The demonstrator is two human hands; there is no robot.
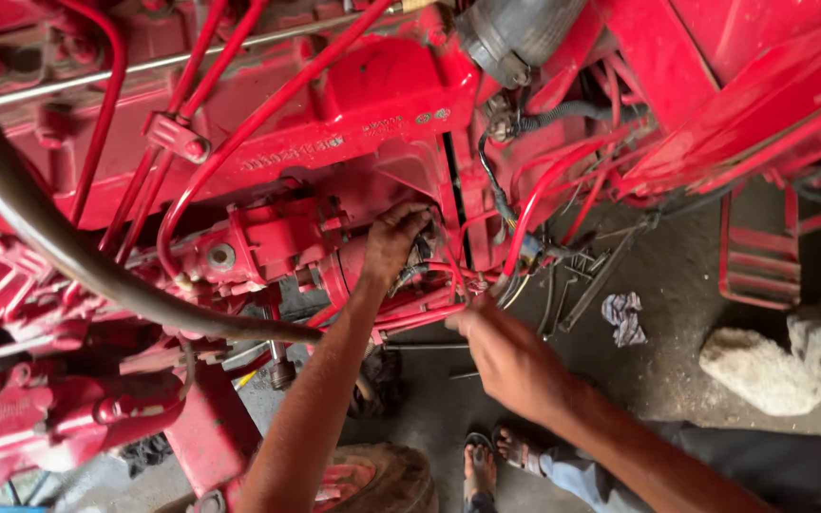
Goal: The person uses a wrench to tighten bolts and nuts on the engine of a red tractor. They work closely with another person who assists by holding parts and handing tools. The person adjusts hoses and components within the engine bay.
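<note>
A red tractor engine (353, 114) fills the upper left of the head view, with red pipes and a black hose across it. My left hand (393, 239) reaches in against a red cylindrical part (339, 271) low on the engine, its fingers curled onto the part and the wires beside it. My right hand (510, 356) is lower and to the right. Its fingers pinch a thin red pipe (472, 285) near a small fitting. What the fingertips of either hand grip is partly hidden.
A thick black hose (40, 228) curves across the left. Red foot pedals (762, 266) hang at right. On the concrete floor lie a crumpled rag (625, 316), pale stones (762, 370) and metal rods (591, 280). My sandalled feet (496, 461) stand below.
</note>
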